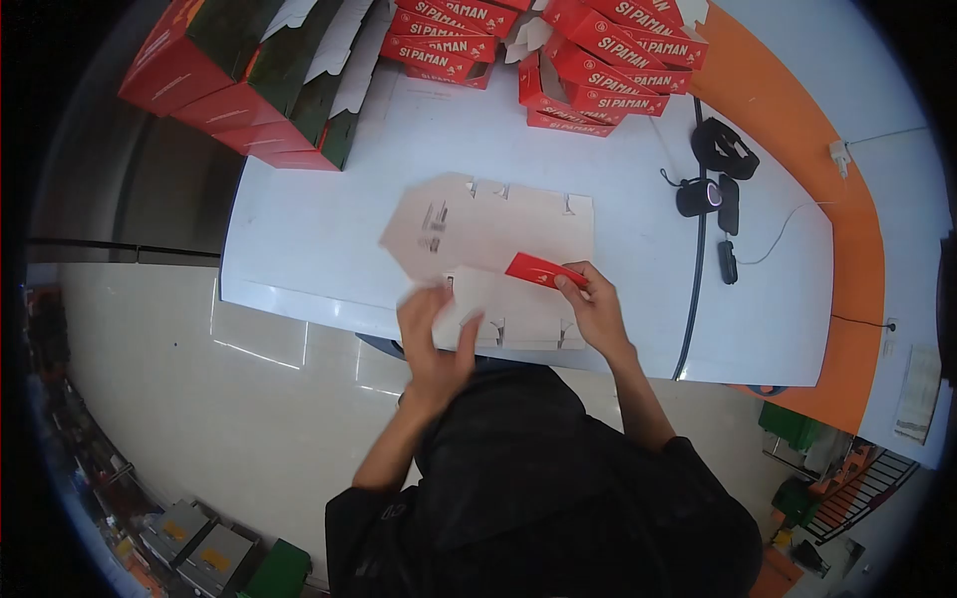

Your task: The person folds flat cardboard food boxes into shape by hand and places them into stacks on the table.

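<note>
A flat cardboard box blank [518,224] lies on the table in front of me, its pale inner side up, with small slots along its edges and dark print near its pointed left end. Its red flap [533,268] is folded up at the middle, and my right hand [596,311] pinches that flap at its right end, thumb in front. Over the blank's near left corner is my left hand [437,344], slightly blurred, its thumb and fingers spread apart. Whether its fingertips touch the cardboard is unclear.
Stacked red boxes [618,80] stand at the back, and larger red and dark green boxes [269,90] rise at the back left. To the right lie a black cable [692,299], a round black device [698,197], a black strap [725,148] and small dark gadgets.
</note>
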`<act>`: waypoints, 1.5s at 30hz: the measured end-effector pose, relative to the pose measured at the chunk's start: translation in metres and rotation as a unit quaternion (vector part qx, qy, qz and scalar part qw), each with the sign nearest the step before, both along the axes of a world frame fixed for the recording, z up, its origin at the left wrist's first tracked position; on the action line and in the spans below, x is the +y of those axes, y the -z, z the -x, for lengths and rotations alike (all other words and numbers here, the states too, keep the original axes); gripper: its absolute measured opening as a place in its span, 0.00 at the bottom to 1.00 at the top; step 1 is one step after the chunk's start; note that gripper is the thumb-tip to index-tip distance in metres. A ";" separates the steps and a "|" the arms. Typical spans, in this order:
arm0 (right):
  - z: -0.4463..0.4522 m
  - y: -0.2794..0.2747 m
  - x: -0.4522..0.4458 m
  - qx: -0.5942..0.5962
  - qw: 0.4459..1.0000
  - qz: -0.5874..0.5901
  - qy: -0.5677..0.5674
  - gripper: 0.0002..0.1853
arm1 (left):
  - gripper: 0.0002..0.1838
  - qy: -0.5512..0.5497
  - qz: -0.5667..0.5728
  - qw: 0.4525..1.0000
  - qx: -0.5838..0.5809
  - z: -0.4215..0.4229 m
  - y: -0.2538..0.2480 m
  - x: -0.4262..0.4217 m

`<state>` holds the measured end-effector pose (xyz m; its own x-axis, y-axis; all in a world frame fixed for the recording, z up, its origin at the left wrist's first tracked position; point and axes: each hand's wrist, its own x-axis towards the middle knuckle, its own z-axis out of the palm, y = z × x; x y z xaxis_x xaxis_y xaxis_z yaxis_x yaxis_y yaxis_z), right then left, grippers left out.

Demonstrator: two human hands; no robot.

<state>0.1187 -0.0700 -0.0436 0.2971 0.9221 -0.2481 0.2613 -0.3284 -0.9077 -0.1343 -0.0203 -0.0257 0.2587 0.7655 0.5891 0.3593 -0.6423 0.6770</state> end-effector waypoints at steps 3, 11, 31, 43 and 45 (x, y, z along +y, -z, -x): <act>0.009 -0.003 0.008 0.144 0.985 0.083 0.040 0.10 | 0.22 0.013 0.127 0.989 -0.073 0.004 0.017 -0.042; 0.030 0.055 0.005 0.218 0.976 0.009 -0.005 0.10 | 0.24 0.001 0.337 0.919 -0.204 -0.033 0.094 0.018; 0.024 0.012 -0.003 0.011 0.976 -0.037 -0.212 0.14 | 0.17 0.108 0.151 0.982 0.010 -0.034 0.073 -0.017; 0.017 -0.063 0.013 -0.075 0.923 -0.171 -0.337 0.26 | 0.16 -0.004 0.325 0.933 -0.156 -0.011 0.085 0.008; 0.024 -0.080 0.011 -0.198 0.908 -0.210 -0.304 0.12 | 0.16 0.018 0.411 0.883 -0.227 -0.007 0.073 0.005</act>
